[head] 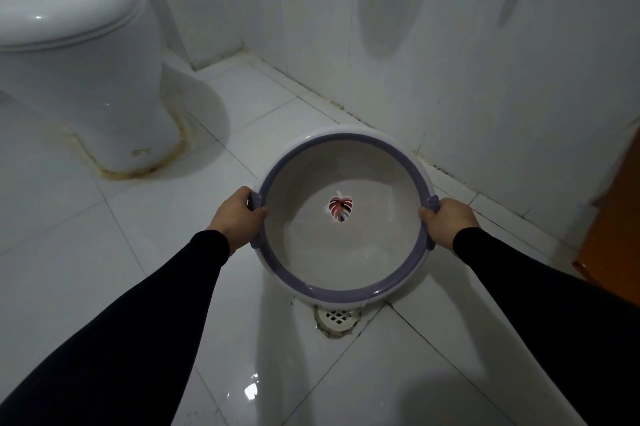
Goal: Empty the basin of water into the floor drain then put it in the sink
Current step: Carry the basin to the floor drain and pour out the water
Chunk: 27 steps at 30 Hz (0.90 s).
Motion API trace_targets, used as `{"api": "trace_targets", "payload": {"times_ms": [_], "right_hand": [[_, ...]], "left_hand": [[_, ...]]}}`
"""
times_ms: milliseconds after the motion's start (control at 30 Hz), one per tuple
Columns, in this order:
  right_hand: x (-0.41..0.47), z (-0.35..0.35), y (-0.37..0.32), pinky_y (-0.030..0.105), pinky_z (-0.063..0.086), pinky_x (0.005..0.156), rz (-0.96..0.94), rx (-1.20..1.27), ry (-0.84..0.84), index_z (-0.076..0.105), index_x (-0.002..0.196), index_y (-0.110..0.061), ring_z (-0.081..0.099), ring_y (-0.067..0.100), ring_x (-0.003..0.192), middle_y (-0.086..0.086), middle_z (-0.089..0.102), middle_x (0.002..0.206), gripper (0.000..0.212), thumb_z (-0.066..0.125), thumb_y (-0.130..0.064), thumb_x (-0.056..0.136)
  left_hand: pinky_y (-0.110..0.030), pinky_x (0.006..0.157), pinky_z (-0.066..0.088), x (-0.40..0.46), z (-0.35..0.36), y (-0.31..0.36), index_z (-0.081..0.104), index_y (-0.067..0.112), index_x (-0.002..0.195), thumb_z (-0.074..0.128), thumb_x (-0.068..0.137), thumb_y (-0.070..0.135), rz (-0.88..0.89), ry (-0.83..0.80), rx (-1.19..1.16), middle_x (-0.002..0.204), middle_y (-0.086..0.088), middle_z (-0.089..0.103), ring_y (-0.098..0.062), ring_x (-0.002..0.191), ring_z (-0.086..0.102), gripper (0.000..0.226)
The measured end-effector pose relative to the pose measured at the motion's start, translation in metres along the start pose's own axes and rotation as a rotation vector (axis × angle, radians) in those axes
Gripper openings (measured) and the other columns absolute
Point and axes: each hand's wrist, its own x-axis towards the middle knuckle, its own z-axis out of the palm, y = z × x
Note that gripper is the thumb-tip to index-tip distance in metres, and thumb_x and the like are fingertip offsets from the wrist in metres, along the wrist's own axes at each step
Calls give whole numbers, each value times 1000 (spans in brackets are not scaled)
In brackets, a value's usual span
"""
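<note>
A round white basin [346, 249] with a purple rim and a red leaf print on its bottom is held level above the tiled floor. Clear water lies in it. My left hand [235, 214] grips the rim on the left side, and my right hand [446, 221] grips it on the right. Both arms wear black sleeves. The white floor drain [337, 318] shows just under the basin's near edge, partly hidden by it. No sink is in view.
A white toilet [79, 54] stands at the upper left, stained around its base. White tiled walls [450, 61] meet the floor right behind the basin. An orange-brown wooden surface [620, 217] fills the right edge. The floor tiles [138, 235] look wet and glossy.
</note>
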Motion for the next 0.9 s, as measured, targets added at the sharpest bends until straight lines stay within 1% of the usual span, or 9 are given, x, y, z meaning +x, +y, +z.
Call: {"api": "trace_targets", "payload": {"times_ms": [100, 200, 300, 367, 567, 700, 900], "right_hand": [[0, 0, -1, 27, 38, 73, 20, 2, -15, 57, 116, 8, 61, 34, 106, 26, 62, 117, 39, 50, -26, 96], [0, -1, -3, 28, 39, 74, 32, -4, -25, 57, 116, 9, 60, 35, 108, 26, 62, 117, 40, 50, -25, 97], [-1, -1, -5, 33, 45, 82, 39, -20, -28, 57, 116, 10, 59, 35, 110, 27, 61, 120, 40, 49, -24, 98], [-2, -1, -5, 35, 46, 86, 39, -31, -27, 57, 117, 10, 59, 36, 111, 27, 60, 121, 40, 48, -23, 98], [-3, -2, -4, 28, 40, 72, 30, -49, -17, 58, 116, 8, 61, 35, 106, 26, 62, 117, 39, 49, -25, 97], [-3, -2, -3, 27, 39, 70, 21, -61, -14, 58, 114, 8, 62, 34, 104, 26, 63, 115, 39, 49, -26, 97], [-3, -3, -3, 27, 40, 71, 10, -81, -22, 60, 113, 8, 62, 34, 103, 25, 64, 114, 38, 49, -25, 96]], "left_hand": [[-57, 85, 55, 1, 0, -1, 53, 7, 96, 58, 90, 15, 0, -6, 4, 100, -21, 64, -40, 93, 64, 11], [-56, 85, 55, 2, 0, -2, 53, 8, 94, 58, 89, 15, 5, -6, 19, 99, -20, 64, -39, 92, 64, 10], [-56, 83, 56, 3, -1, -4, 52, 8, 90, 59, 88, 15, 2, -4, 15, 96, -20, 65, -40, 90, 65, 10], [-56, 81, 56, 3, -1, -5, 51, 7, 88, 59, 88, 14, 5, -1, 4, 94, -21, 65, -41, 90, 65, 10], [-53, 81, 57, 3, -2, -4, 50, 14, 81, 60, 86, 15, 13, 6, 9, 92, -18, 65, -38, 89, 65, 12], [-49, 77, 57, 2, -2, -3, 50, 14, 80, 60, 86, 13, 11, 9, 12, 89, -16, 65, -37, 88, 66, 12], [-52, 79, 57, 1, -3, -2, 50, 11, 83, 59, 86, 13, 22, 15, 50, 92, -17, 64, -38, 90, 64, 10]]}}
